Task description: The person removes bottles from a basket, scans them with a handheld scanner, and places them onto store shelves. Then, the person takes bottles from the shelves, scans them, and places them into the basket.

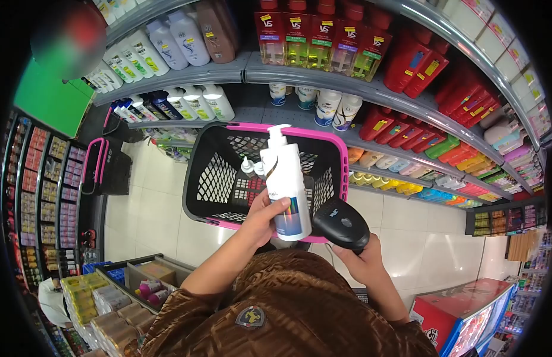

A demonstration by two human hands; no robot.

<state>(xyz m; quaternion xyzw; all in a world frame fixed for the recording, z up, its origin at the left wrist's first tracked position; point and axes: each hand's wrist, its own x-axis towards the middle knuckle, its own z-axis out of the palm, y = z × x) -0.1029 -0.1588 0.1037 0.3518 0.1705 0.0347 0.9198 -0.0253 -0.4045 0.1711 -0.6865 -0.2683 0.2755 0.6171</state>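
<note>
My left hand (263, 217) is wrapped around a white pump bottle (286, 172) with a blue lower label, tilted slightly above the shopping basket. In my right hand (364, 260) is a black barcode scanner (342, 224), gripped by its handle, its head close beside the bottle's lower part. The black basket with a pink rim (320, 134) stands in front of me. Inside it, smaller white bottles with nozzle or pump tops (248, 167) show to the left of the held bottle, which partly hides them.
Shelves (222, 73) of shampoo and body wash bottles run across the front and right. Another basket with pink handles (94, 163) is at left. A red cabinet with a screen (445, 318) stands lower right, and stacked rolled goods (103, 306) lower left. Pale floor tiles (151, 217) lie below.
</note>
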